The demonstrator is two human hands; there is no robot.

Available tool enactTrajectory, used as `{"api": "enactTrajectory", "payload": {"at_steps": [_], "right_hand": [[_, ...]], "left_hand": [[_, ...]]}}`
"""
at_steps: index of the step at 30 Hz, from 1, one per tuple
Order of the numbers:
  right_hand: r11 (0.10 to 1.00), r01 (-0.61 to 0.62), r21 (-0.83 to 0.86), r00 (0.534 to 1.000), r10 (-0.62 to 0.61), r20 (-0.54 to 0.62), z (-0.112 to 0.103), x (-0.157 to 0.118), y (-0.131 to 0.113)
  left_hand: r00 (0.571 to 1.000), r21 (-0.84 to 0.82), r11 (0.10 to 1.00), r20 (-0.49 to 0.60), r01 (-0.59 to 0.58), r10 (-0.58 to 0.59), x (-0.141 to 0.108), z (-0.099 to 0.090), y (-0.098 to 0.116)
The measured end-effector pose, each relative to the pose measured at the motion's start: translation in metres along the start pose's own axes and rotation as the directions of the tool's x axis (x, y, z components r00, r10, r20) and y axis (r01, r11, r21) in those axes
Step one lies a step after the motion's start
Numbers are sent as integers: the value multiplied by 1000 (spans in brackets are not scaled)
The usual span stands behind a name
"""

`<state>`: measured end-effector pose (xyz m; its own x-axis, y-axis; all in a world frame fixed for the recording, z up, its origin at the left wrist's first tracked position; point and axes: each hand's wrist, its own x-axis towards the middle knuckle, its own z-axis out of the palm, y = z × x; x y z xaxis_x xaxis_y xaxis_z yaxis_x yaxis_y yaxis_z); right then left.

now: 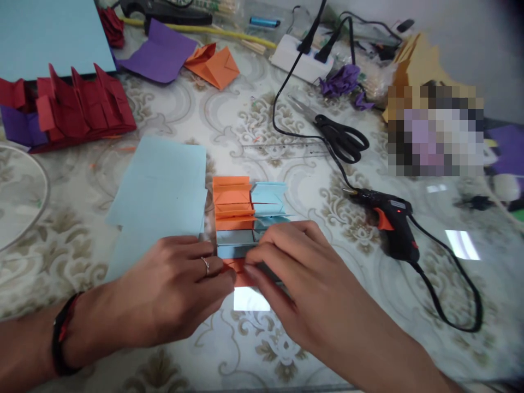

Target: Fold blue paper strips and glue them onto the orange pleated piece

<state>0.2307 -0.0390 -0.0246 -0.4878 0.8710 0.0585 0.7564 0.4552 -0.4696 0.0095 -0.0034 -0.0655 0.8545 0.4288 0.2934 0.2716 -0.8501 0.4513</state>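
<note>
A folded paper piece in orange and light blue (232, 195) lies in the middle of the table, made of small box-like sections in rows. My left hand (176, 289), with a ring and a dark bracelet, grips its near left edge with fingers closed. From the right, my right hand (303, 278) pinches the near orange part of the same piece. The fingertips of both hands almost meet there and partly hide the near end. Just left of the piece, light blue paper sheets (164, 185) lie flat, partly under my left hand.
A black glue gun (393, 218) with a looping cord lies at right. Black-handled scissors (341, 136) and a clear ruler (282, 150) lie beyond the piece. A white power strip (303, 57) stands behind. Red folded paper (85, 106) sits at far left, near a round clear rim (46, 185).
</note>
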Motion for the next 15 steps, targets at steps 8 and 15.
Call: {"api": "enactTrajectory", "payload": {"at_steps": [8,15], "right_hand": [[972,-167,165,966,195,-172,-16,7,13],[999,24,42,998,-22,-55,-10,3,2]], "left_hand": [[997,-25,999,54,-45,46,1,-5,-1],[998,-27,998,18,-59,59,1,-6,0]]}}
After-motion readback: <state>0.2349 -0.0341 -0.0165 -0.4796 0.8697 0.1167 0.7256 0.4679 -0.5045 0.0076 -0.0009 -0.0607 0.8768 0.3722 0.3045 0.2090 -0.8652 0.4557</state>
